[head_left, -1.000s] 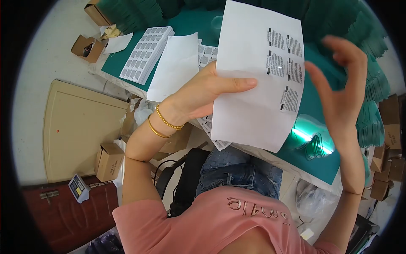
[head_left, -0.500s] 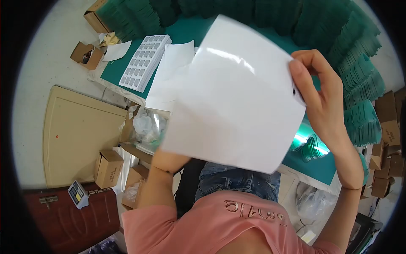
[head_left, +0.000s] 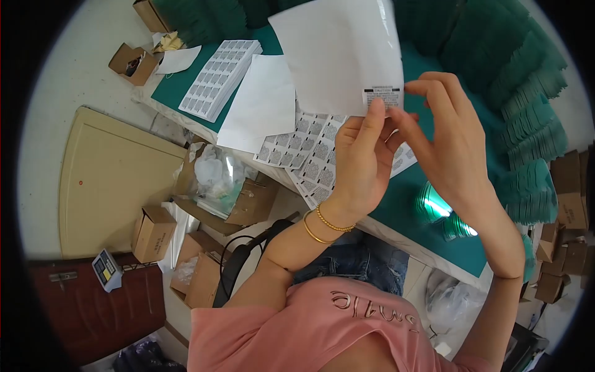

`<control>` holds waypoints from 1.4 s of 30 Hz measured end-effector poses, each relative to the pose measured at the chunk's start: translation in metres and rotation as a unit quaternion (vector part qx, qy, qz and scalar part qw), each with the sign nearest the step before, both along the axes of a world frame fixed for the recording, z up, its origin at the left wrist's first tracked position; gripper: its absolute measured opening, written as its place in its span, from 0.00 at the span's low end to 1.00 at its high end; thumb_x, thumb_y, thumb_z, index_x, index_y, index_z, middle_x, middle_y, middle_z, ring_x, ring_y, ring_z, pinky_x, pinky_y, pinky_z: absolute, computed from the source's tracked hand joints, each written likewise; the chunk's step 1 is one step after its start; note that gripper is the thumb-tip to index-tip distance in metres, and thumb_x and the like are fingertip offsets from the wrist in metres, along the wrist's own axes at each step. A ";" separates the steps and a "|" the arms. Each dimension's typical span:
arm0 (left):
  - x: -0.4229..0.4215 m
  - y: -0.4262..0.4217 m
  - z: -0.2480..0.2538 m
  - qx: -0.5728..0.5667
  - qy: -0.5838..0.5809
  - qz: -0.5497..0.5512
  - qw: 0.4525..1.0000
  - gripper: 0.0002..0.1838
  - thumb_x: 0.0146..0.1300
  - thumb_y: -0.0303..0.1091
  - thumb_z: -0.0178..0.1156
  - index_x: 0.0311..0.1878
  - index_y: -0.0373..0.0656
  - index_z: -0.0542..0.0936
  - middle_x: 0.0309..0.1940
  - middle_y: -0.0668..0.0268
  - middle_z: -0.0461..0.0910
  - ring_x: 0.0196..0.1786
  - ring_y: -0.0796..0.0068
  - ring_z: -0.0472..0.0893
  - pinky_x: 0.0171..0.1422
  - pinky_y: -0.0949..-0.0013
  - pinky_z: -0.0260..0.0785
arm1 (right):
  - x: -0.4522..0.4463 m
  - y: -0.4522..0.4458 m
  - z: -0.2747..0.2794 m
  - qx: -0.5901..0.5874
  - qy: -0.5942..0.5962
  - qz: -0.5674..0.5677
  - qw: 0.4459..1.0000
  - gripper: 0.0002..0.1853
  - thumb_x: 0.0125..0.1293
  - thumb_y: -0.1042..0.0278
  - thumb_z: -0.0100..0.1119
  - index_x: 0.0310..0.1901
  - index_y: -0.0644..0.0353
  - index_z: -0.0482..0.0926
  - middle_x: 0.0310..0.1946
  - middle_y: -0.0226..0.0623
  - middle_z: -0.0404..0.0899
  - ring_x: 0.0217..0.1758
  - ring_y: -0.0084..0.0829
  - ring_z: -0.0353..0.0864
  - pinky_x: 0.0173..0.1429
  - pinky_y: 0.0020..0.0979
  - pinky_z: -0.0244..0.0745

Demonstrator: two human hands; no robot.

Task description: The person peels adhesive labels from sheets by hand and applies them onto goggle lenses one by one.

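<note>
My left hand (head_left: pixel 362 158), with gold bracelets at the wrist, pinches the lower corner of a white label sheet (head_left: pixel 338 53) between thumb and fingers. The raised sheet is mostly blank and curls a little, with one small printed label (head_left: pixel 382 97) at that corner, partly behind my thumb. Beside this corner is my right hand (head_left: pixel 455 133), its thumb and index finger apart and their tips close to the sheet's edge. Under both hands lie printed label sheets (head_left: pixel 310 142) on the green table, partly covered by a blank white sheet (head_left: pixel 263 102).
A stack of printed label sheets (head_left: pixel 220 80) lies at the table's left. Green curved plastic pieces (head_left: pixel 527 130) stand in rows along the back and right. Two small green stacks (head_left: pixel 434 204) sit near the front edge. A carton with clear plastic (head_left: pixel 223 186) stands below left.
The sheet has moved up and away, uncovering printed sheets on the table. My left hand has come out from behind it to grip its corner. My right hand has moved lower and let go of its side.
</note>
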State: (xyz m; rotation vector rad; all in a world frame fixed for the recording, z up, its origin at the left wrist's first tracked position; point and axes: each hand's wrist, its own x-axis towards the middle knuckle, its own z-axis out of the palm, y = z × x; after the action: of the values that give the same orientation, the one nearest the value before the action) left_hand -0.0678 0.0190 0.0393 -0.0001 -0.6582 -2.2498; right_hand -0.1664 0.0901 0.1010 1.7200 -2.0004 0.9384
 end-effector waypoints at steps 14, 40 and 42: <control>-0.005 0.001 0.003 0.058 -0.034 0.050 0.996 0.14 0.74 0.39 0.54 0.55 0.41 0.74 0.50 0.67 0.79 0.54 0.80 0.77 0.65 0.73 0.69 | 0.002 -0.007 0.003 -0.056 -0.123 0.049 0.990 0.12 0.51 0.75 0.71 0.37 0.60 0.81 0.33 0.34 0.80 0.36 0.33 0.80 0.40 0.30 0.75; 0.058 -0.033 -0.042 -0.443 -0.300 -0.115 0.837 0.29 0.58 0.29 0.64 0.64 0.40 0.70 0.59 0.57 0.73 0.63 0.62 0.72 0.66 0.58 0.65 | -0.030 0.027 0.023 0.033 -0.301 0.250 0.920 0.06 0.59 0.79 0.67 0.37 0.69 0.80 0.38 0.39 0.79 0.41 0.27 0.77 0.45 0.25 0.73; 0.060 -0.052 -0.049 -0.460 -0.318 -0.157 0.814 0.36 0.58 0.18 0.60 0.71 0.34 0.61 0.67 0.50 0.66 0.68 0.55 0.68 0.69 0.52 0.64 | -0.031 0.032 0.030 0.067 -0.249 0.269 0.928 0.06 0.57 0.78 0.68 0.34 0.69 0.80 0.36 0.40 0.79 0.40 0.28 0.78 0.43 0.26 0.72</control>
State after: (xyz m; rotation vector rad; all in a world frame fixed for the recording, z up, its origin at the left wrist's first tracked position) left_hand -0.0077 -0.0328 -0.0101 0.1835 -2.1966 -1.9639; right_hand -0.1977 0.1219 0.1313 2.3636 -1.9284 1.5825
